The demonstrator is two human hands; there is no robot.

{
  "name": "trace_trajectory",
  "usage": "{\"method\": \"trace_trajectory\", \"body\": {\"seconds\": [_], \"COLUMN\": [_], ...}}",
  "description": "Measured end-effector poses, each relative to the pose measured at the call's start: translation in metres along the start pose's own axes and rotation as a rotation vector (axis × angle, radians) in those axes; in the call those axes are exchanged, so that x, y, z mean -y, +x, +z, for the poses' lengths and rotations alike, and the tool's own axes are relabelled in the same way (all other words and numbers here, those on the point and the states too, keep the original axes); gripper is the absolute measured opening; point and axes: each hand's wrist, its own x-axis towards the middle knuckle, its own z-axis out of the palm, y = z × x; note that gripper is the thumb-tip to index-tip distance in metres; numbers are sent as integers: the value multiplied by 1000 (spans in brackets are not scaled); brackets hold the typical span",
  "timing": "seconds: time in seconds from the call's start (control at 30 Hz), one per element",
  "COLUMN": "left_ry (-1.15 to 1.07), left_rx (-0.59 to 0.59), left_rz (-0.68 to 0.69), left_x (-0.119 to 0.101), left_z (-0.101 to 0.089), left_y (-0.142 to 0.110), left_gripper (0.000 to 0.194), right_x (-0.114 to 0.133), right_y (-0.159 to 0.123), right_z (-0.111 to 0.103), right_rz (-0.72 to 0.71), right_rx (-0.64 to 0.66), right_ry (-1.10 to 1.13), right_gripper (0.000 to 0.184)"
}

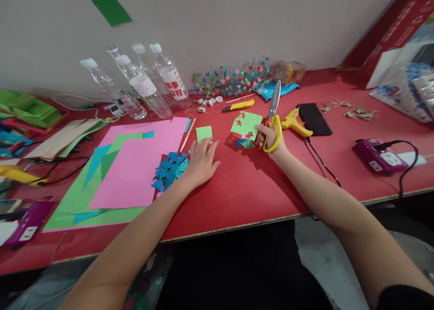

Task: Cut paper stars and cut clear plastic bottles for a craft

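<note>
Left hand point(200, 163): palm down, fingers point(200, 148) loosely spread, nothing gripped; tips at the near edge of a small light-green paper square point(204, 132) (touching it, by the look of it). Right hand point(270, 139): fingers curled round the handles of yellow-and-red scissors point(274, 103), blades together and pointing away from the person. A light-green sheet with star-shaped holes point(251, 121) lies by the right fingertips (cannot tell if they also pinch its edge). Small heap of loose paper stars point(244, 143), blue and green mostly, just nearer than that sheet, between the hands.

Beside the left wrist: blue star-punched paper point(168, 169), partly over the pink sheets point(127, 174), which overlap green and teal ones. Striped pencil point(187, 136) slanting between pink paper and green square. Beyond the hands: yellow box cutter point(238, 105), small white pieces point(210, 102) (too small to name), and a clear, star-covered cylinder point(230, 80) on its side near the wall. Right of the scissors: yellow glue gun point(295, 122) with black cord, its body next to a black smartphone point(315, 119); farther right, purple power strip point(379, 155), plugged into. Group of clear plastic bottles point(147, 87), white caps, back left. All on the red worktop point(230, 188). Green paper rectangle point(110, 8) on the wall.
</note>
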Motion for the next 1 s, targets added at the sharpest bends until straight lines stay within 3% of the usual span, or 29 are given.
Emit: {"method": "trace_trajectory", "body": {"seconds": [0.1,0.17,0.27,0.4,0.47,0.63,0.8,1.0], "left_ry": [15,-114,-574,-1437,-1655,-1626,-1554,-1728], "left_rx": [-36,-76,-110,53,93,-11,10,-34], "left_rz": [-69,-103,-246,-538,-604,-623,-580,-578], "left_x": [12,14,0,-30,-40,-36,-29,-34], "left_z": [-10,-19,-28,-23,-13,5,6,4], "left_y": [10,21,44,67,69,59,56,55], "left_gripper": [60,58,40,33,29,28,20,25], "right_x": [1,4,8,11,10,6,7,6], "right_y": [-2,-6,-13,-20,-22,-24,-24,-25], "right_z": [2,4,10,14,15,11,7,9], "right_rz": [9,34,59,60,58,43,81,140], "right_rx": [32,80,154,203,240,283,186,215], "right_ry": [-7,-7,3,-19,-59,-217,-287,-267], "right_gripper": [34,32,31,33,34,38,30,25]}}
